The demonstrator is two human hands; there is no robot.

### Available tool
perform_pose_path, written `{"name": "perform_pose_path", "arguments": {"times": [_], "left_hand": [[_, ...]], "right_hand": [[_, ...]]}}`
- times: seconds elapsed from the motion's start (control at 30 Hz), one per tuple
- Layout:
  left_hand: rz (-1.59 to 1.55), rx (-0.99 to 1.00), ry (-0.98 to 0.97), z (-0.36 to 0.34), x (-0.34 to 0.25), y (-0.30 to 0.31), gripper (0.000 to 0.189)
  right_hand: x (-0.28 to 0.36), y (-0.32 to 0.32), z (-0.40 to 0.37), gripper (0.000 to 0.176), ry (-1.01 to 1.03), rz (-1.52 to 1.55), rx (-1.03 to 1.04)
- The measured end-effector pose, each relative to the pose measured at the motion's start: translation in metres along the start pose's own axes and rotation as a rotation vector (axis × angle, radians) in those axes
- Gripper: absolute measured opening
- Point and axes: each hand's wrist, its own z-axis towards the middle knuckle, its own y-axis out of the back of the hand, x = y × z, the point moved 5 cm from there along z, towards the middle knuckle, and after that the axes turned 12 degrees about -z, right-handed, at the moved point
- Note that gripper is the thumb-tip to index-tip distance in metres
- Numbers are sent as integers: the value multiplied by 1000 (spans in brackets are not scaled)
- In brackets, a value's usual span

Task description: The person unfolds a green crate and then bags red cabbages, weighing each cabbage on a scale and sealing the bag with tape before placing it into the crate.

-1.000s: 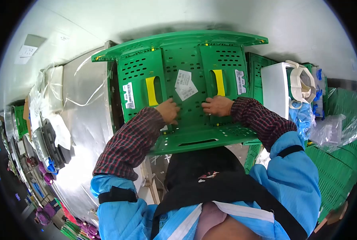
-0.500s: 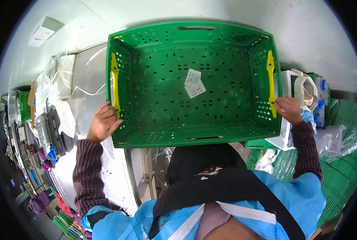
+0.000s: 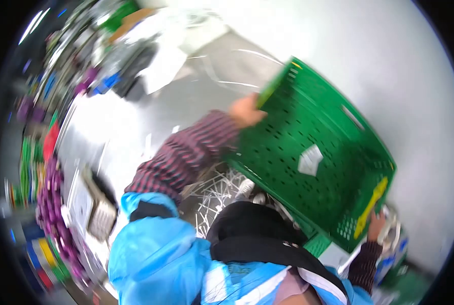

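A green plastic crate with perforated walls hangs tilted in front of me, its open top facing me. My left hand is closed on its left end wall, somewhat blurred by motion. At the opposite end, my right hand grips the crate's edge beside a yellow handle strip. On the crate's floor are white paper labels, their print too blurred to read. Both sets of fingers are partly hidden by the crate walls.
Left of the crate is a shiny metal table with white strips and clear plastic. Purple net-like bundles lie at the far left. White strips litter the floor near my feet. A pale wall rises behind the crate.
My view has turned toward the left. The crate, level across the view before, now slants down to the right, with both hands still on its ends. More of the table and floor shows.
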Motion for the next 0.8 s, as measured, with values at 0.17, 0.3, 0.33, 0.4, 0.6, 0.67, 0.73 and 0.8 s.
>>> {"name": "perform_pose_path", "arguments": {"times": [0.17, 0.3, 0.33, 0.4, 0.6, 0.67, 0.73, 0.8], "left_hand": [[-140, -12, -42, -65, -28, 23, 49], [-196, -103, -19, -127, -54, 65, 47], [-216, -130, -44, -146, -58, 78, 46], [-218, -175, -39, -181, -60, 103, 47], [-464, -315, 115, -293, -34, 179, 46], [-563, -322, 100, -313, -19, 201, 48], [-452, -363, 136, -343, -19, 242, 52], [-90, -521, 6, -366, -14, 273, 56]], "right_hand": [[-57, -8, 47, 36, 33, 131, -48], [-76, 5, 78, 30, 46, 444, -120], [-47, 21, 72, 30, 69, 446, -113], [-4, 52, 60, 29, 159, 549, -8], [106, 84, 26, 29, 304, 672, 109], [130, 112, 5, 29, 327, 621, 136], [176, 124, -29, 29, 358, 668, 130], [212, 142, -69, 29, 375, 758, 104]]}}
